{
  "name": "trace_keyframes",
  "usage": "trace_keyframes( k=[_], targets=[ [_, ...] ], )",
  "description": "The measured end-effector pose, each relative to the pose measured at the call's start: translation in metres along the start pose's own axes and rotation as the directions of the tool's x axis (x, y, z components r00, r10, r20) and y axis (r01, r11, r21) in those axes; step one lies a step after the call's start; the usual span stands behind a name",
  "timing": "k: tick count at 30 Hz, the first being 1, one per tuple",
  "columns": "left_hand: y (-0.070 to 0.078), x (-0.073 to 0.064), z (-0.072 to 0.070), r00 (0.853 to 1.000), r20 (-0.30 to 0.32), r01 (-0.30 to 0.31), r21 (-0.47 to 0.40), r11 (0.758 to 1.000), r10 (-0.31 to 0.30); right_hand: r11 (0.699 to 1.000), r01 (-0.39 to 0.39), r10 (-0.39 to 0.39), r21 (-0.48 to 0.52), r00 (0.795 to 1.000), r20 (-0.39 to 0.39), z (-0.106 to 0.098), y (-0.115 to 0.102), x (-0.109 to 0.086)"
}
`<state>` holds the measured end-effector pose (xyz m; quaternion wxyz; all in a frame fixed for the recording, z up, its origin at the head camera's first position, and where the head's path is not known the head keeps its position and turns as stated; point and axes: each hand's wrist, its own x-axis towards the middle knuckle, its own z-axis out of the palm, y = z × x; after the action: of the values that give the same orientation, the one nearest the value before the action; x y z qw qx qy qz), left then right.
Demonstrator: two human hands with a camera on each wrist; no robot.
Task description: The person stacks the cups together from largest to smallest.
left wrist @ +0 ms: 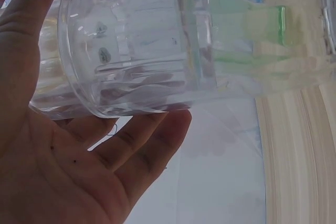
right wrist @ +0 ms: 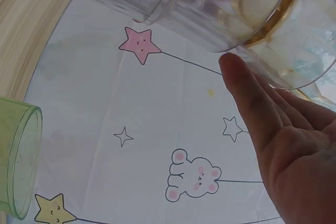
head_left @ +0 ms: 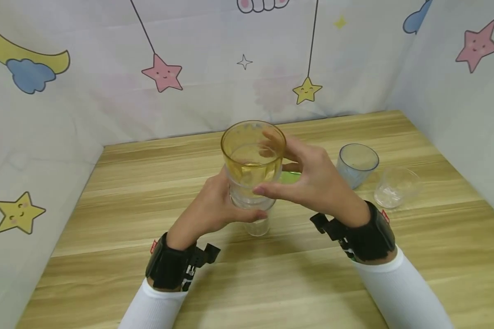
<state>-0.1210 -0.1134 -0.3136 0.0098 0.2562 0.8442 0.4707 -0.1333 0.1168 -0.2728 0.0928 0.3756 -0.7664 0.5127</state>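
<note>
A yellow-tinted cup [head_left: 251, 171] sits in the top of a clear cup [left wrist: 142, 30], both held above the table in the head view. My left hand [head_left: 214, 201] grips the clear cup from the left, its thumb across the near side. From the right, my right hand [head_left: 313, 178] holds the yellow cup between thumb and fingers. More clear plastic [head_left: 257, 227] shows directly below, reaching down toward the tabletop. How many clear cups line up there is hard to tell. A green cup [right wrist: 23, 161] stands behind my right hand, mostly hidden in the head view.
On the wood-grain table [head_left: 148, 183], a bluish cup [head_left: 357, 164] and another clear cup [head_left: 395, 189] are at the right, past my right wrist. White printed cloth [head_left: 214, 68] rises along the table's back and sides. Each wrist wears a black strap.
</note>
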Motion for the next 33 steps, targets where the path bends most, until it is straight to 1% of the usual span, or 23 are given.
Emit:
trace_keyframes(
  k=[4,7,10,18,24,29,33],
  targets=[
    [0.001,0.0,0.0,1.0,-0.004,-0.007,0.011,1.0,0.007,1.0,-0.025,0.024,0.012,0.997,0.067,-0.003,0.003,0.0],
    [0.001,0.0,0.0,1.0,-0.004,-0.012,0.014,1.0,0.012,0.999,-0.038,0.038,-0.001,0.995,0.097,-0.004,0.004,0.0],
    [0.001,0.001,0.001,1.0,-0.002,-0.012,0.011,1.0,0.012,0.999,-0.043,0.046,-0.028,0.992,0.115,-0.005,0.005,0.0],
    [0.0,0.001,0.001,1.0,0.008,0.012,-0.001,1.0,-0.012,0.997,-0.068,0.074,-0.042,0.983,0.169,-0.009,0.007,-0.001],
    [0.0,0.001,0.0,1.0,0.012,0.011,-0.001,1.0,-0.011,0.994,-0.087,0.1,-0.074,0.974,0.204,-0.011,0.009,0.0],
    [0.0,0.002,0.0,1.0,0.013,0.007,-0.004,1.0,-0.007,0.991,-0.082,0.104,-0.102,0.968,0.229,-0.013,0.01,0.001],
    [0.0,0.002,0.001,1.0,0.011,0.008,-0.005,1.0,-0.007,0.985,-0.069,0.106,-0.156,0.964,0.243,-0.014,0.011,0.001]
  ],
)
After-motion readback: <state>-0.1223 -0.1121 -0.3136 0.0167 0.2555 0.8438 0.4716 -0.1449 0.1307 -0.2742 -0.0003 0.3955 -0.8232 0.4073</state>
